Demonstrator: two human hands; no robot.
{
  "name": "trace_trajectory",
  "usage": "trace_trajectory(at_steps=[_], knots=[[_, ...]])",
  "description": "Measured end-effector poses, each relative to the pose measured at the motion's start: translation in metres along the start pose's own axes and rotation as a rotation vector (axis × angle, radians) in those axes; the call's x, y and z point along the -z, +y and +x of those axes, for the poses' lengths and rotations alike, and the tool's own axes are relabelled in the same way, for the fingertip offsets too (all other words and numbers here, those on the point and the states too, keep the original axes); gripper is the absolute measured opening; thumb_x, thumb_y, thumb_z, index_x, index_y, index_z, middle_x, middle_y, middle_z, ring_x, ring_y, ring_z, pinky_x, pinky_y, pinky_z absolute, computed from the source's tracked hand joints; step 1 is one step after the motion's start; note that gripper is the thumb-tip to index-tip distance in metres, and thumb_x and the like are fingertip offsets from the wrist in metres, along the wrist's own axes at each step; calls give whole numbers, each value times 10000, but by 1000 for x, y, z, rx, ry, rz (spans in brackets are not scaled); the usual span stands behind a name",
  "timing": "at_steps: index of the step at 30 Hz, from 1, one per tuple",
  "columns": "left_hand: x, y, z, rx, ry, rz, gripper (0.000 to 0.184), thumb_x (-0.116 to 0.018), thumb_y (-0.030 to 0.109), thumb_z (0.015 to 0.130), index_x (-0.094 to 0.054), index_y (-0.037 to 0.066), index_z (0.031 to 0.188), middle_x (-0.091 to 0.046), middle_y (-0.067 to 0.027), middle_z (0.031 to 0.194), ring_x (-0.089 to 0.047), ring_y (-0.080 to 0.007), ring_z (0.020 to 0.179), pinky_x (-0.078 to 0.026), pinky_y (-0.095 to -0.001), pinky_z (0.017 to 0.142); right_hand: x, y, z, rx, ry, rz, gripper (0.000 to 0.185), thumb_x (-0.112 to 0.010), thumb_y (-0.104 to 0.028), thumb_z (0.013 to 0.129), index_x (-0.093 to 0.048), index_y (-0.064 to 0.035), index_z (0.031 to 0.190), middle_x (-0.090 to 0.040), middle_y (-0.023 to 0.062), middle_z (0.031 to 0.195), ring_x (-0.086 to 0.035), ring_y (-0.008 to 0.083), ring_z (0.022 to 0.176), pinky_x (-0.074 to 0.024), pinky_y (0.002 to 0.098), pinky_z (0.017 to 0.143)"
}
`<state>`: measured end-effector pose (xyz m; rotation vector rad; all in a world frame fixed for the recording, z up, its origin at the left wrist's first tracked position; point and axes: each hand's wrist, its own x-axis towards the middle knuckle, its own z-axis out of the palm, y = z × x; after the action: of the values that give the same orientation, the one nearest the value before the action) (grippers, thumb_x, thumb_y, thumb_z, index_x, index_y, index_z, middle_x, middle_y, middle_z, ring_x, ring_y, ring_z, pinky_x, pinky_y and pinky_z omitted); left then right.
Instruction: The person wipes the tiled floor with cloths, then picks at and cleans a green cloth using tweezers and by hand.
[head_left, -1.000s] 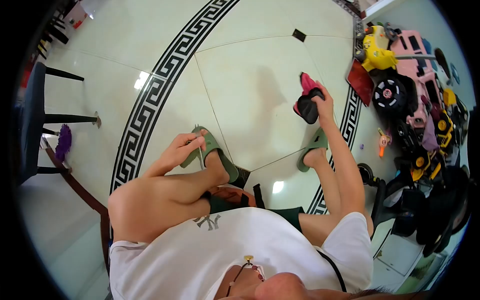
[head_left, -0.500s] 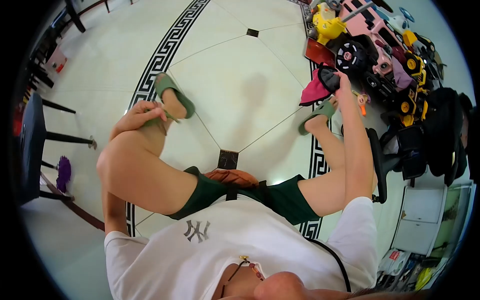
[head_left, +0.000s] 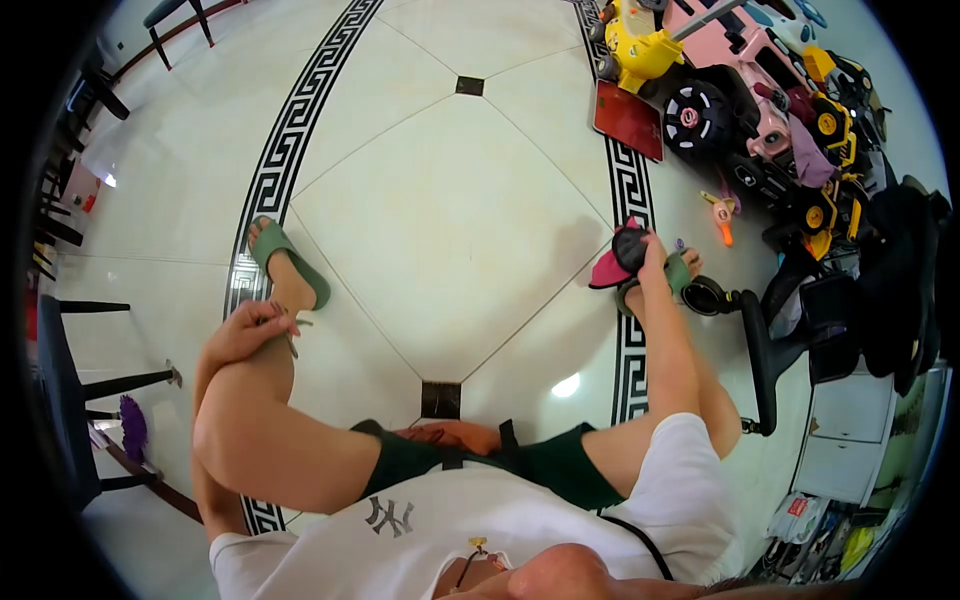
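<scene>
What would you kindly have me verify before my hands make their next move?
1. Right hand has a grip on the pink-and-black soft item: ok.
2. Left hand has a grip on the thin greenish item: ok.
3. Identity of that thin item: cannot tell, fingers partly hide it.
4. Pink-and-black item apart from the small orange-tipped plastic toy: ok.
5. Generous room between the right green open-toed slipper and small black wheel: not ok, they look close.
</scene>
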<state>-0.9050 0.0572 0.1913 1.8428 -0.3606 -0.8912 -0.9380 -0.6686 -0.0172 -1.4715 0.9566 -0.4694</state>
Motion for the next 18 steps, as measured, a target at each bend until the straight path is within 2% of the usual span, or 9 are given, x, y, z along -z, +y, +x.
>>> trace_trajectory(at_steps=[1, 3, 4, 5, 8, 12, 13, 15, 18], knots=[[0, 5, 6, 6, -25, 64, 213, -554, 137, 930, -686, -7, 845, -607, -48, 765, -552, -127, 790, -435, -271, 770, 1, 28, 18, 103, -5, -188, 567, -587, -169, 727, -550, -115, 1290, -554, 157, 1242, -509, 297, 1120, -427, 367, 908], [4, -4, 19, 22, -41, 22, 203, -561, 134, 928, -698, 1, 857, -605, -45, 759, -536, -121, 769, -429, -272, 764, -14, 35, -16, 273, 90, -1108, 606, -631, -269, 739, -495, -126, 1311, -408, 180, 1388, -425, 401, 1196, -395, 452, 987], [5, -8, 26, 38, -37, 17, 204, -560, 134, 929, -698, 2, 860, -604, -43, 756, -535, -122, 766, -428, -273, 764, -22, 32, -39, 273, -11, -1277, 669, -608, -276, 751, -412, -192, 1385, -223, 179, 1497, -299, 492, 1264, -339, 538, 1023], [6, -11, 32, 52, -31, 14, 204, -559, 135, 930, -699, 3, 862, -602, -42, 754, -533, -122, 763, -427, -273, 764, -23, 57, -27, 303, -134, -1292, 741, -625, -379, 763, -357, -177, 1425, -158, 174, 1525, -256, 427, 1328, -292, 532, 1056], [6, -8, 48, 117, -32, 10, 189, -559, 123, 930, -703, 18, 867, -587, -27, 758, -517, -120, 768, -427, -273, 758, -66, 76, -31, 299, 4, -1310, 789, -598, -493, 807, -338, -69, 1420, -163, 186, 1520, -235, 428, 1336, -275, 547, 1057], [6, -8, 69, 185, -69, -54, 181, -563, 120, 929, -702, 23, 865, -558, -18, 746, -491, -109, 752, -415, -260, 733, -102, 83, 13, 457, 189, -1285, 723, -635, -345, 771, -381, -71, 1390, -284, 258, 1443, -321, 473, 1256, -291, 543, 1042], [7, -8, 74, 197, -72, -63, 180, -564, 120, 928, -702, 23, 865, -555, -18, 743, -488, -107, 748, -413, -258, 730, -109, 83, 30, 531, 188, -1200, 747, -656, -268, 746, -357, -35, 1390, -327, 266, 1416, -332, 454, 1269, -294, 523, 1052], [9, -6, 82, 219, -55, -91, 188, -576, 113, 920, -707, 2, 843, -646, -43, 786, -549, -119, 770, -441, -265, 764, -127, 83, 69, 666, 150, -1028, 788, -670, -229, 718, -327, 19, 1383, -353, 270, 1398, -324, 416, 1301, -285, 501, 1070], [9, -2, 89, 229, -44, -147, 196, -568, 106, 922, -704, -4, 833, -628, -32, 766, -526, -109, 740, -426, -252, 733, -189, 55, 97, 581, 52, -797, 825, -708, -167, 646, -346, 55, 1354, -411, 265, 1364, -376, 387, 1286, -293, 396, 1093]])
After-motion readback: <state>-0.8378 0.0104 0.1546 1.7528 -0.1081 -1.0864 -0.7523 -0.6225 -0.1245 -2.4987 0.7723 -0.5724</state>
